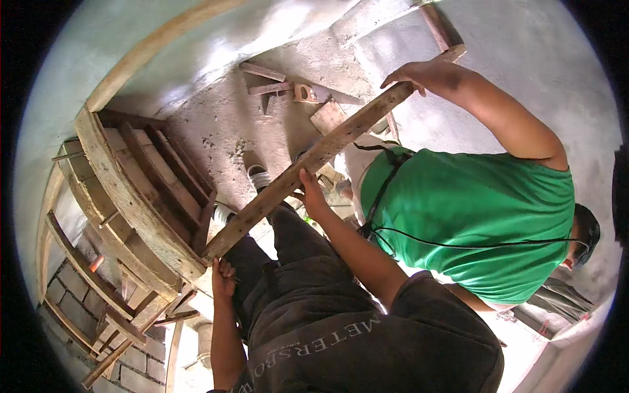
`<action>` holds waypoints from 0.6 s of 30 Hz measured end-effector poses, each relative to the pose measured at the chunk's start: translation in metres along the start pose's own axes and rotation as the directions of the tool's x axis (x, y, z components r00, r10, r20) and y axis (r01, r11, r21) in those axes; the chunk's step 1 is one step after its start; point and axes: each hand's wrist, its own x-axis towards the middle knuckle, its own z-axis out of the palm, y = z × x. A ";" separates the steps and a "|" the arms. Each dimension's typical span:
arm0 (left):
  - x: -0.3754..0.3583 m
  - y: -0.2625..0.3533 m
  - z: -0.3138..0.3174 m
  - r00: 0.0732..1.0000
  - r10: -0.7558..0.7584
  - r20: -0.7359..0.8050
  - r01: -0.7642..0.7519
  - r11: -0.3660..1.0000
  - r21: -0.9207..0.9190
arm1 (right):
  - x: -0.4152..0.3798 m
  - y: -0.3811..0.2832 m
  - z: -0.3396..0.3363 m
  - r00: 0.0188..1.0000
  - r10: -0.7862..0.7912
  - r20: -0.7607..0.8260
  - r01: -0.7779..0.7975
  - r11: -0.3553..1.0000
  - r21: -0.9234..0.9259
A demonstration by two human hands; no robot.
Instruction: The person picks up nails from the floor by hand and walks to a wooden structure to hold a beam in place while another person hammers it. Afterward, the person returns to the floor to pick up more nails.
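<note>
A long wooden plank (pixel 341 136) runs diagonally across the view, rising from lower left to upper right. My left hand (pixel 224 280) is closed at its lower end, fingers curled against the edge. Farther up, my right hand (pixel 312 195) grips the plank's lower side near the middle, with some fingers hidden behind the wood. A co-worker in a green shirt (pixel 465 216) stands to the right. That person's hand (pixel 419 75) rests over the plank near its upper end.
Left of me stands a wooden frame (pixel 141 200) with several slats and curved-looking beams. On the dusty floor lie a handsaw (pixel 305 93) and short wood offcuts (pixel 262 71). Pale walls close in above and right; a block wall (pixel 134 359) shows at lower left.
</note>
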 end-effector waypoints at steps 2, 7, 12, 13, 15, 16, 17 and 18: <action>-0.001 0.002 0.008 1.000 0.002 -0.008 -0.002 1.000 -0.002 | 0.003 0.001 0.000 1.000 0.013 0.005 -0.013 1.000 -0.008; -0.006 0.002 0.018 0.999 0.005 -0.042 -0.005 1.000 -0.002 | 0.002 0.000 0.000 0.999 0.020 0.031 -0.020 1.000 -0.011; -0.002 0.003 0.010 1.000 0.021 -0.016 -0.021 1.000 0.024 | 0.002 0.001 0.001 1.000 0.007 0.026 -0.008 1.000 0.023; 0.000 0.003 0.008 1.000 0.020 -0.013 -0.020 0.999 0.026 | 0.002 -0.001 0.001 1.000 0.004 0.024 -0.004 1.000 0.025; 0.002 0.003 0.003 0.999 0.017 -0.032 -0.016 1.000 0.027 | 0.000 -0.005 0.001 0.999 0.003 0.048 -0.007 0.998 0.069; 0.002 0.004 0.003 0.999 0.016 -0.031 -0.015 0.999 0.030 | 0.002 -0.005 -0.002 0.999 0.002 0.047 -0.005 0.997 0.071; 0.002 0.004 0.002 1.000 0.013 0.000 -0.013 1.000 0.008 | 0.007 -0.008 -0.005 0.999 0.014 -0.033 -0.010 0.993 0.119; 0.003 0.004 0.001 0.999 0.011 0.030 -0.010 1.000 -0.012 | 0.013 -0.012 -0.009 0.993 0.030 -0.111 -0.012 0.986 0.167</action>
